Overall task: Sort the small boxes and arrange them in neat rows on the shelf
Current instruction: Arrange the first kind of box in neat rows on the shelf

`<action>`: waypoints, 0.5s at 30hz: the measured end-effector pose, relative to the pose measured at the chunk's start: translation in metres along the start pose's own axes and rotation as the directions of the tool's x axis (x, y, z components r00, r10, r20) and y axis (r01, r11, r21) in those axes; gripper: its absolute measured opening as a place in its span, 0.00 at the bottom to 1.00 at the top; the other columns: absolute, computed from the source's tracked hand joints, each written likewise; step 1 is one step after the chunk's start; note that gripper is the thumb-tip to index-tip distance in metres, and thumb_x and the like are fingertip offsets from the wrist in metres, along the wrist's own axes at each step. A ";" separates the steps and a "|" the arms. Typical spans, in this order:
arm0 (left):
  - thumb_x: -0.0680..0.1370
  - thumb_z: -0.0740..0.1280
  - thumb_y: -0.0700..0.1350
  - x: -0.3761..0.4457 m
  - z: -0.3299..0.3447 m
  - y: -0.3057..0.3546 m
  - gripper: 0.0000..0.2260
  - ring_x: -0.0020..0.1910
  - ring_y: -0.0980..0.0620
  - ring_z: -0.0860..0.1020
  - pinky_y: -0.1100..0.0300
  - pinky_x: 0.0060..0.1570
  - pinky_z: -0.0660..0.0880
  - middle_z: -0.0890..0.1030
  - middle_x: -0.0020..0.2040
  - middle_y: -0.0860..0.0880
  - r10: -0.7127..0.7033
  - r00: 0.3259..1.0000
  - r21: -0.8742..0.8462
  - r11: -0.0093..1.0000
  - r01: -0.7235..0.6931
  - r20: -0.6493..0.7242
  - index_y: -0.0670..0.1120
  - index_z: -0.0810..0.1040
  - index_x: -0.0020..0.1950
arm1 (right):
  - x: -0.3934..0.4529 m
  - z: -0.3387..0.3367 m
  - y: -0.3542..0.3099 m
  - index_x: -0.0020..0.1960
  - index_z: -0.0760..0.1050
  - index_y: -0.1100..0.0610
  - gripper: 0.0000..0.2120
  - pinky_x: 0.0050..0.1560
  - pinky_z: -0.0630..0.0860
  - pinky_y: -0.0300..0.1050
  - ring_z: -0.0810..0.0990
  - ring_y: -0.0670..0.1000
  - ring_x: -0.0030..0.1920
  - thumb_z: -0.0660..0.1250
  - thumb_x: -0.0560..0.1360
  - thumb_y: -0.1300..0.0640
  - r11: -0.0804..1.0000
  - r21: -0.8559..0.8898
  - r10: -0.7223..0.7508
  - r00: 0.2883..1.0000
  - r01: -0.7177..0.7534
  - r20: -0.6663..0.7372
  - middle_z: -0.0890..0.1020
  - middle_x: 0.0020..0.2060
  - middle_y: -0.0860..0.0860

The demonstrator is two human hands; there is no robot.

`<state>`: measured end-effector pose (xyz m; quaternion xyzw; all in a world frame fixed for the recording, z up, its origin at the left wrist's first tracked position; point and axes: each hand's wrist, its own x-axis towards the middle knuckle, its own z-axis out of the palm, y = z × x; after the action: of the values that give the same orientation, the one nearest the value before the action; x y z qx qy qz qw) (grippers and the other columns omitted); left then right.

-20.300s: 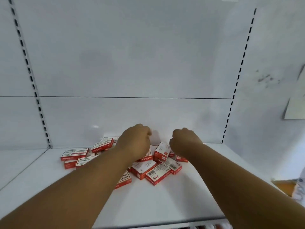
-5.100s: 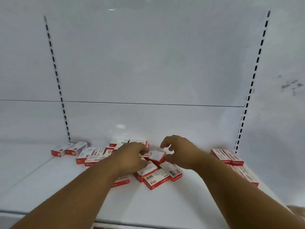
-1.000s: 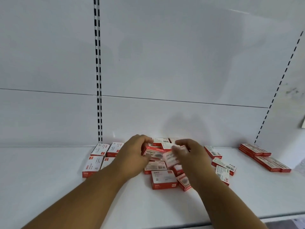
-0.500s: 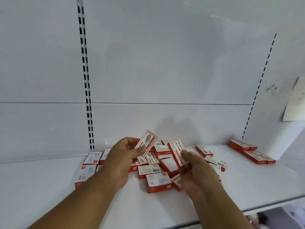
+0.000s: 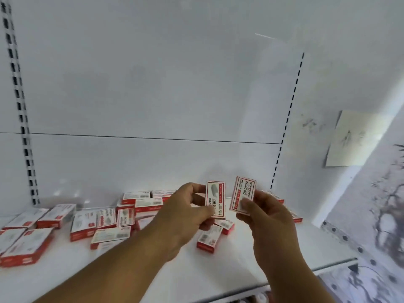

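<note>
My left hand [image 5: 183, 217] pinches a small red-and-white box [image 5: 215, 199], held upright above the white shelf [image 5: 196, 276]. Just to its right, my right hand [image 5: 269, 219] pinches a second small box [image 5: 243, 196], also upright and slightly tilted. Below and left of the hands, several more red-and-white boxes [image 5: 122, 217] lie in a loose heap on the shelf. Two loose boxes [image 5: 208, 239] lie under the hands. More boxes [image 5: 24, 243] sit at the far left. Boxes [image 5: 295, 216] at the right back corner are mostly hidden behind my right hand.
The white back panel carries slotted uprights at the left [image 5: 19, 110] and right [image 5: 286, 121]. A sheet of paper [image 5: 358, 141] hangs on the right wall. The shelf's front edge [image 5: 284, 283] runs along the bottom right.
Both hands, each holding a box, have shifted right in the view and the boxes now stand more upright. The camera has swung right, so the heap sits further left.
</note>
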<state>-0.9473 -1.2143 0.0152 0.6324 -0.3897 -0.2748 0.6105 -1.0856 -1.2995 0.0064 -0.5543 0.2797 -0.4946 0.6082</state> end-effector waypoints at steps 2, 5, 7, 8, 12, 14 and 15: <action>0.76 0.70 0.37 0.010 0.039 0.003 0.14 0.38 0.51 0.85 0.52 0.43 0.83 0.85 0.45 0.51 0.015 1.000 0.075 0.997 -0.013 -0.024 0.53 0.76 0.57 | 0.025 -0.037 -0.001 0.55 0.79 0.55 0.09 0.42 0.78 0.46 0.84 0.51 0.40 0.69 0.76 0.64 0.991 -0.128 -0.046 0.998 0.041 -0.035 0.86 0.43 0.52; 0.76 0.70 0.39 0.033 0.097 0.006 0.14 0.38 0.52 0.85 0.58 0.40 0.82 0.84 0.46 0.52 0.016 0.999 0.175 0.985 -0.006 -0.052 0.51 0.74 0.58 | 0.070 -0.095 -0.002 0.52 0.78 0.50 0.10 0.43 0.81 0.51 0.85 0.49 0.39 0.74 0.73 0.59 0.938 -0.340 -0.103 0.992 0.073 -0.072 0.86 0.41 0.49; 0.75 0.70 0.39 0.052 0.133 0.003 0.15 0.39 0.52 0.84 0.55 0.42 0.82 0.84 0.46 0.53 0.019 0.998 0.280 0.960 -0.002 -0.059 0.53 0.72 0.58 | 0.099 -0.129 -0.002 0.48 0.79 0.50 0.07 0.43 0.82 0.51 0.86 0.48 0.38 0.74 0.72 0.57 0.871 -0.485 -0.128 0.990 0.082 -0.063 0.86 0.38 0.47; 0.74 0.69 0.39 0.063 0.150 0.000 0.16 0.41 0.52 0.84 0.53 0.43 0.82 0.84 0.46 0.53 0.024 0.998 0.346 0.938 -0.004 -0.054 0.53 0.71 0.58 | 0.112 -0.142 -0.002 0.47 0.79 0.50 0.06 0.43 0.82 0.50 0.86 0.48 0.38 0.74 0.72 0.57 0.844 -0.532 -0.123 0.991 0.076 -0.054 0.86 0.38 0.47; 0.72 0.68 0.43 0.094 0.200 -0.014 0.17 0.48 0.50 0.81 0.53 0.46 0.80 0.82 0.52 0.53 0.028 0.997 0.585 0.811 0.017 -0.067 0.54 0.71 0.58 | 0.154 -0.179 0.013 0.42 0.79 0.53 0.06 0.46 0.81 0.52 0.85 0.51 0.36 0.75 0.69 0.58 0.758 -0.651 -0.043 0.999 0.041 0.012 0.85 0.35 0.49; 0.72 0.67 0.43 0.103 0.216 -0.018 0.16 0.52 0.49 0.79 0.56 0.50 0.77 0.81 0.55 0.52 0.036 0.996 0.674 0.738 0.027 -0.080 0.52 0.72 0.59 | 0.168 -0.187 0.021 0.40 0.79 0.53 0.06 0.45 0.80 0.49 0.84 0.51 0.38 0.75 0.68 0.58 0.713 -0.700 -0.025 0.999 0.049 0.044 0.84 0.35 0.49; 0.73 0.67 0.44 0.106 0.221 -0.020 0.15 0.54 0.49 0.79 0.58 0.49 0.75 0.81 0.56 0.52 0.044 0.995 0.712 0.702 0.030 -0.085 0.51 0.73 0.59 | 0.174 -0.191 0.024 0.39 0.78 0.53 0.05 0.44 0.79 0.47 0.83 0.50 0.39 0.75 0.69 0.57 0.684 -0.726 -0.028 0.998 0.066 0.064 0.84 0.35 0.49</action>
<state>-1.0682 -1.4269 -0.0135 0.8299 -0.4385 -0.0703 0.3379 -1.1863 -1.5363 -0.0239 -0.7686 0.4241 -0.3453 0.3319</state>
